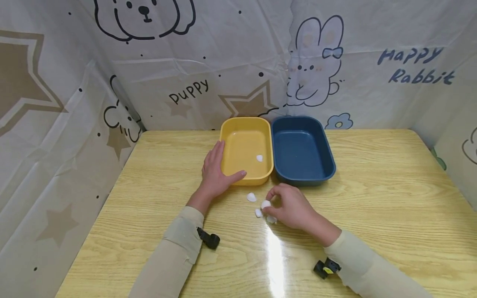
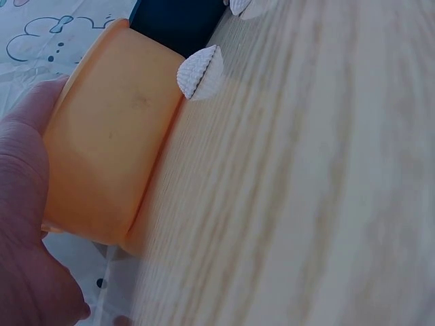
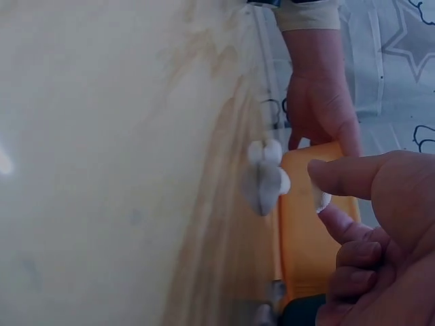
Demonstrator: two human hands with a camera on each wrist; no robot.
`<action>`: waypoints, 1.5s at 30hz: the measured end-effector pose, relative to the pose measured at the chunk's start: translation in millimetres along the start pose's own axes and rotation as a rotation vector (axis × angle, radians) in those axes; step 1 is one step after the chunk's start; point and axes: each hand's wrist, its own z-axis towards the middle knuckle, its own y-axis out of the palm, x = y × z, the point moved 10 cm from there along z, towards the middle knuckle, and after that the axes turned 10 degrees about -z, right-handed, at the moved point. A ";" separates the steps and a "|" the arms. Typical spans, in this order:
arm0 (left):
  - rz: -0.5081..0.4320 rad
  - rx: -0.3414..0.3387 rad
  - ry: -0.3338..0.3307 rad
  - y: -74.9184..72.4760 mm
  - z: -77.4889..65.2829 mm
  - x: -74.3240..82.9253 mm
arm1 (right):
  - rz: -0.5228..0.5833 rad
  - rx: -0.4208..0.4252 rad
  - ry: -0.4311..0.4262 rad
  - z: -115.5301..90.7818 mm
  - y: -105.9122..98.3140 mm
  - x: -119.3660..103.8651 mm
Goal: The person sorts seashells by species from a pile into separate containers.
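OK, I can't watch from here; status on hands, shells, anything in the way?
Left hand on yellow bin. Right hand pinching a white shell. One shell inside bin. Possibly in the way: loose shells on table near it.

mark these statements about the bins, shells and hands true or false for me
1. The left hand touches the yellow bin. True.
2. The yellow bin stands upside down. False: it stands upright, its open side up.
3. The right hand pinches a white seashell. True.
4. The yellow bin stands beside the blue bin. True.
5. The only seashell lying in a bin is in the blue one. False: the binned seashell lies in the yellow bin.
6. The loose seashells on the table are black. False: the loose seashells on the wooden table are white.
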 end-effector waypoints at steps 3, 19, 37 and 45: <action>0.003 -0.001 -0.002 -0.7 0.1 -0.2 | 0.012 0.009 -0.013 -0.8 -4.3 -4.4; 0.007 0.003 -0.012 -1.2 -0.5 -2.5 | 0.068 0.102 -0.092 1.9 -35.3 -31.0; 0.001 0.000 0.021 0.8 0.1 -0.9 | 0.028 0.242 -0.101 39.2 -74.4 -44.8; 0.008 -0.002 0.020 0.7 0.4 -0.1 | 0.015 0.284 -0.062 52.9 -82.0 -36.0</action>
